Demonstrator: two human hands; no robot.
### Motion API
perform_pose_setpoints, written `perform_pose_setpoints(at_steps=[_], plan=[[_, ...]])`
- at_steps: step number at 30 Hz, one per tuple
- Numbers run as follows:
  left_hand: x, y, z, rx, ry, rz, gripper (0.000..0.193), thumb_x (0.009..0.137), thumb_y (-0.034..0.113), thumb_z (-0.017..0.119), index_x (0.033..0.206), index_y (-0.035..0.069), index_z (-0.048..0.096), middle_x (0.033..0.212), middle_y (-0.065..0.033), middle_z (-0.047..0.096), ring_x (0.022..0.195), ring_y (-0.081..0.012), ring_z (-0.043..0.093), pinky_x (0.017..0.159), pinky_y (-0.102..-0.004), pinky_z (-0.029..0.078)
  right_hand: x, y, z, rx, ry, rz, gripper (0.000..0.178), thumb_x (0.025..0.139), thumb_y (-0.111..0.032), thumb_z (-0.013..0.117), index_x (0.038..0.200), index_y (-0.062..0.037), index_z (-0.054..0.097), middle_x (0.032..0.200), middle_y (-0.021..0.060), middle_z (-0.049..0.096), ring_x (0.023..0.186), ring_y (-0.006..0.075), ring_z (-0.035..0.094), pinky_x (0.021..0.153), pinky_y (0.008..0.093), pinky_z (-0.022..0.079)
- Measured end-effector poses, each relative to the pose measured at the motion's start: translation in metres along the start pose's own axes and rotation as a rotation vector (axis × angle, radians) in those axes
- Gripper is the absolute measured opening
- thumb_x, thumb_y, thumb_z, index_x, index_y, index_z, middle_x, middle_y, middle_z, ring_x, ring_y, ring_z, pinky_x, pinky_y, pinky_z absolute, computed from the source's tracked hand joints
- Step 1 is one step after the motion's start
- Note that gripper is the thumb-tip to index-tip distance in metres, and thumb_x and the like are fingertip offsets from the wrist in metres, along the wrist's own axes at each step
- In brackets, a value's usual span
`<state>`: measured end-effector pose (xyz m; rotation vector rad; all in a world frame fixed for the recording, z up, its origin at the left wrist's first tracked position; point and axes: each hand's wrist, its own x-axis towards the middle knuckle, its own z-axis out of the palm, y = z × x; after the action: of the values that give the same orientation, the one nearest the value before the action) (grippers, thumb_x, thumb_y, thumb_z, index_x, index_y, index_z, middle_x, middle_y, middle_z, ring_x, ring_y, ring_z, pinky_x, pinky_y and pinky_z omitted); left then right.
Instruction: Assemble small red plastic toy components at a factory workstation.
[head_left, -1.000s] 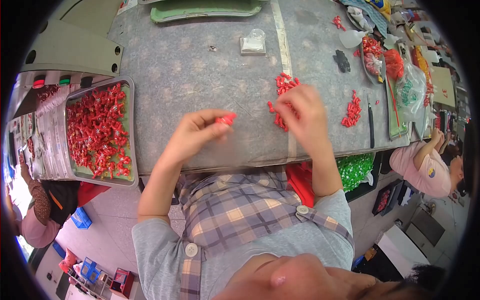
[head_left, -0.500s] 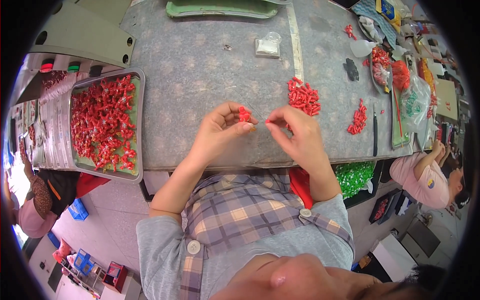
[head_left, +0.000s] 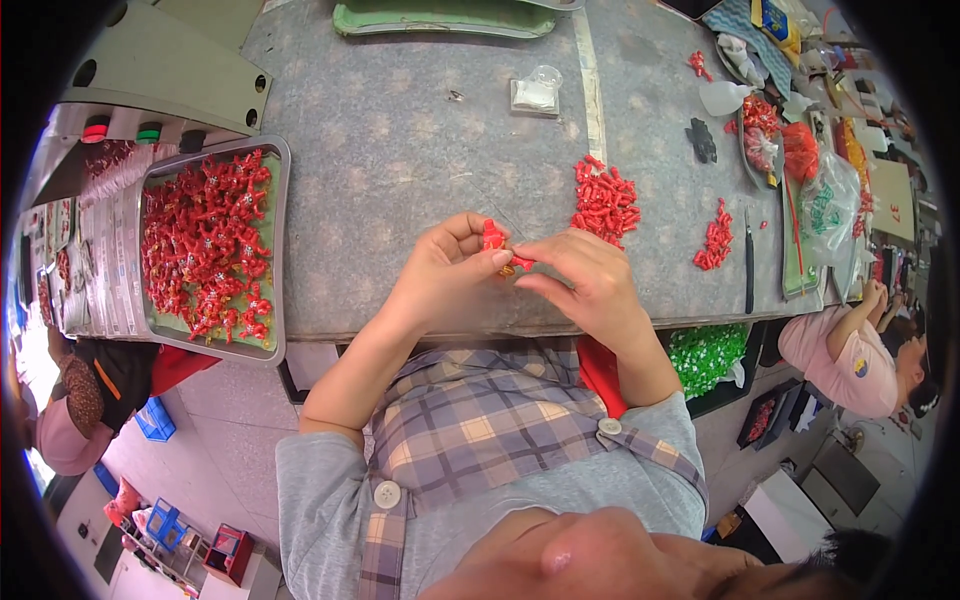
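Observation:
My left hand (head_left: 450,262) pinches a small red plastic figure (head_left: 492,237) between thumb and fingers, above the table's near edge. A bit of yellow shows at the figure's lower end. From the right, my right hand (head_left: 585,280) holds a small red piece (head_left: 523,263) against the figure, thumb and index finger close to it. Just beyond my right hand lies a pile of small red parts (head_left: 605,203). A smaller cluster of red parts (head_left: 715,238) is farther right, beside a dark-handled slim tool (head_left: 750,262).
On the left, a metal tray (head_left: 283,250) holds many red figures. A grey machine (head_left: 170,70) with coloured buttons stands beyond it. A green tray (head_left: 445,20) sits at the far edge. Bags and a plastic bottle (head_left: 722,97) crowd the right. Another person (head_left: 850,355) works at the right.
My right hand has moved left, bringing its small red piece up to the figure, where the two now meet. My left hand has stayed nearly in place, with the figure slightly turned.

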<state>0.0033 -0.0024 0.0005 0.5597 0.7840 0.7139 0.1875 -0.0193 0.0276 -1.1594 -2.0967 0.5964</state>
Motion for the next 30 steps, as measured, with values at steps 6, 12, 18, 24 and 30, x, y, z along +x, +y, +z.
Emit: perform_pose_setpoints(at_steps=[6,12,18,24,30], plan=[[0.002,0.001,-0.001,-0.045,-0.048,-0.046,0.016,0.084,0.008,0.062,0.097,0.003,0.054,0.087,-0.003,0.061,0.075,-0.0083,0.058,0.066,-0.022,0.048,0.005,0.001,-0.002,0.035,0.03,-0.027,0.017,0.068,-0.008,0.071,0.083,-0.006,0.064,0.077,0.0042,0.062,0.07,0.0213,0.059,0.06,0.0303,0.046],[0.009,0.006,0.0,-0.181,-0.098,-0.04,0.014,0.085,0.01,0.061,0.096,0.004,0.055,0.086,-0.0034,0.062,0.074,-0.0093,0.058,0.067,-0.0224,0.048,0.036,0.008,-0.023,0.126,-0.153,0.003,0.015,0.068,-0.006,0.071,0.081,-0.0045,0.064,0.077,0.0055,0.061,0.072,0.0214,0.058,0.062,0.0298,0.045],[0.018,0.012,0.005,-0.107,-0.022,0.048,0.025,0.086,0.018,0.062,0.105,0.003,0.055,0.096,-0.0084,0.064,0.081,-0.0103,0.06,0.07,-0.0234,0.048,0.091,0.054,-0.055,0.125,-0.085,0.21,0.008,0.079,-0.007,0.063,0.084,-0.0018,0.062,0.077,0.0043,0.063,0.068,0.0136,0.057,0.064,0.0263,0.045],[0.013,0.012,-0.006,-0.084,0.035,0.057,0.031,0.086,0.02,0.061,0.111,0.003,0.056,0.096,-0.0118,0.065,0.074,-0.0115,0.061,0.065,-0.0226,0.049,0.125,0.087,-0.055,-0.248,-0.138,0.261,0.014,0.08,-0.014,0.062,0.087,-0.0018,0.061,0.075,0.0058,0.062,0.065,0.0143,0.057,0.06,0.0281,0.043],[0.011,0.011,-0.012,-0.103,0.052,0.076,0.032,0.087,0.02,0.06,0.112,0.002,0.056,0.095,-0.0118,0.065,0.073,-0.0114,0.061,0.065,-0.0225,0.049,0.135,0.09,-0.047,-0.432,-0.178,0.193,0.015,0.078,-0.014,0.062,0.085,-0.0013,0.06,0.072,0.01,0.06,0.062,0.0208,0.055,0.058,0.0326,0.042]])
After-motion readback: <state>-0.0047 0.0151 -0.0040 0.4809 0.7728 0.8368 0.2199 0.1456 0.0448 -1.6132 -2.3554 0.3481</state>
